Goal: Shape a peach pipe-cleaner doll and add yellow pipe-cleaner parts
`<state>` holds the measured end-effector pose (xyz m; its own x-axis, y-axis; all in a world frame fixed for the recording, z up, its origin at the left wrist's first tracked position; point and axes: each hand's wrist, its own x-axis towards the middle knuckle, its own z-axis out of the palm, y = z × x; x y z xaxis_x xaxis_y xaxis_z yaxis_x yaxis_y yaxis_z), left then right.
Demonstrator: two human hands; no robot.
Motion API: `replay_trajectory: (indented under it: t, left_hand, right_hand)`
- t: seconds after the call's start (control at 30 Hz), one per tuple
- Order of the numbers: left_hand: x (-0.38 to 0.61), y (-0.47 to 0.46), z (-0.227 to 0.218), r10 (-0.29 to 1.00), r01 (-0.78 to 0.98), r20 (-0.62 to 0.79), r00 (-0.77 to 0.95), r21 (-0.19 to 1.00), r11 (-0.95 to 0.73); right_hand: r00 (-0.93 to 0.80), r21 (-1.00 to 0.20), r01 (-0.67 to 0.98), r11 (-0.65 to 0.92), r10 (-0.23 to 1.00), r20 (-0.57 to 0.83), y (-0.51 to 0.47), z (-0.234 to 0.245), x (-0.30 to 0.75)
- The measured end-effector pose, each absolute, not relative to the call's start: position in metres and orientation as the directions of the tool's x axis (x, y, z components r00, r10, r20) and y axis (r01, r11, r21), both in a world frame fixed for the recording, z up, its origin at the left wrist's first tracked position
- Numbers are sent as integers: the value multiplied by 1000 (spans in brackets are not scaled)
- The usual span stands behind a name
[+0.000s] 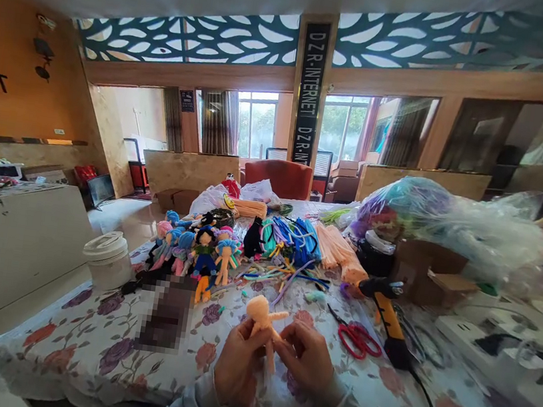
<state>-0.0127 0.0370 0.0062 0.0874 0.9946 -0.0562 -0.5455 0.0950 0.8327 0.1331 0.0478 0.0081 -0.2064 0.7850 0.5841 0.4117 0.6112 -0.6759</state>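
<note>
A small peach-coloured fuzzy doll (259, 309), with a round head, thin arms and legs, is held upright above the table's front part. My left hand (240, 359) grips its body from the left, thumb and fingers closed on it. From the other side, my right hand (306, 357) pinches a limb of the doll at its lower right. The fingers cover much of the torso. To the right of my hands lie scissors (358, 340) with red handles, and beyond them a yellow and black glue gun (388, 324) with a cord.
Finished-looking dolls (204, 248) cluster at the back left, beside a white lidded bucket (108, 258). Blue stems (304, 242) and peach stems (340, 250) are piled behind. A cardboard box (431, 273), plastic bags (475, 225) and a power strip (488, 345) occupy the right. Flowered cloth (101, 334) covers the table.
</note>
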Motion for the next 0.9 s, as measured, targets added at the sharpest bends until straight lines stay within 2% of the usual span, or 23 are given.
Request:
replay_trajectory:
  t: [0.13,0.3,0.6,0.9]
  left_hand:
    - [-14,36,6,992,-540,-70,109,833,118]
    - [-14,30,9,989,-493,-22,149,865,93]
    - [-16,32,4,977,-479,-60,203,864,153]
    - [-15,31,7,977,-491,-64,202,857,158]
  right_hand:
    - [-203,-855,174,489,867,455,52,6,138]
    - [-156,-919,51,391,912,379,53,6,145]
    - [-176,-922,38,385,911,373,50,6,149]
    - [-56,-861,185,474,880,472,50,10,152]
